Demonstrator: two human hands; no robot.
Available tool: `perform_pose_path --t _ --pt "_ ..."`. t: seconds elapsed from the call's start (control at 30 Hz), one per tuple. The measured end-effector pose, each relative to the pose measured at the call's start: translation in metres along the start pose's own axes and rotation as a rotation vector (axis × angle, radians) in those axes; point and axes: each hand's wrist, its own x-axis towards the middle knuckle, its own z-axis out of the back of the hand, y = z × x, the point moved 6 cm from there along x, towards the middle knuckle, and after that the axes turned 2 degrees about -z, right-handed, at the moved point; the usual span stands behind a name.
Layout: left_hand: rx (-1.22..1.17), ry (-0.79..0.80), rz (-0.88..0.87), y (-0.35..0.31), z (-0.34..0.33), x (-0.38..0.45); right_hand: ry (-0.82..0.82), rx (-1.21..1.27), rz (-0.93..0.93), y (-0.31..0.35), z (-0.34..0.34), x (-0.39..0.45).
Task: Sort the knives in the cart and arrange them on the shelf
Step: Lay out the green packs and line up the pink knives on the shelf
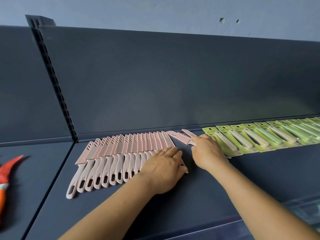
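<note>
A row of several pink sheathed knives [110,153] lies overlapped on the dark shelf [199,187], handles toward me. My left hand [164,168] lies flat with straight fingers on the handles at the row's right end. Just right of it, my right hand [207,151] grips a few loose pink knives [181,136] whose sheathed blades fan out toward the back panel. The handles of those knives are hidden under my right hand.
A row of several carded knives in yellow-green packaging [259,137] runs along the shelf to the right. An orange-red object [8,172] lies on the neighbouring shelf at far left. A slotted upright [52,80] divides the two back panels.
</note>
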Motion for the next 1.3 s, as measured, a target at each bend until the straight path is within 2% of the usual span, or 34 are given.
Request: perform_pose_path --t 0.1,0.37,0.8,0.9,1.0,1.1,1.3 --pt "0.015 -0.002 0.009 0.0 -0.004 0.0 0.067 -0.033 -0.011 -0.013 -0.01 0.001" --pt "0.002 -0.024 0.022 0.001 -0.007 0.0 0.021 -0.029 0.008 -0.001 -0.001 -0.003" --pt "-0.016 -0.039 0.014 0.001 -0.008 0.0 0.106 0.173 0.039 0.019 -0.002 -0.011" --pt "-0.005 -0.017 0.023 0.003 -0.008 0.001 0.066 0.22 0.021 0.009 0.005 -0.012" --pt "-0.01 0.007 0.018 -0.001 -0.006 0.003 -0.028 0.135 -0.007 -0.011 0.014 -0.008" --pt "0.0 0.005 -0.004 -0.01 -0.004 0.01 0.01 -0.017 0.018 -0.026 0.004 -0.004" --pt "0.014 -0.009 0.023 -0.014 -0.009 0.016 0.01 -0.032 0.077 -0.028 -0.002 -0.002"
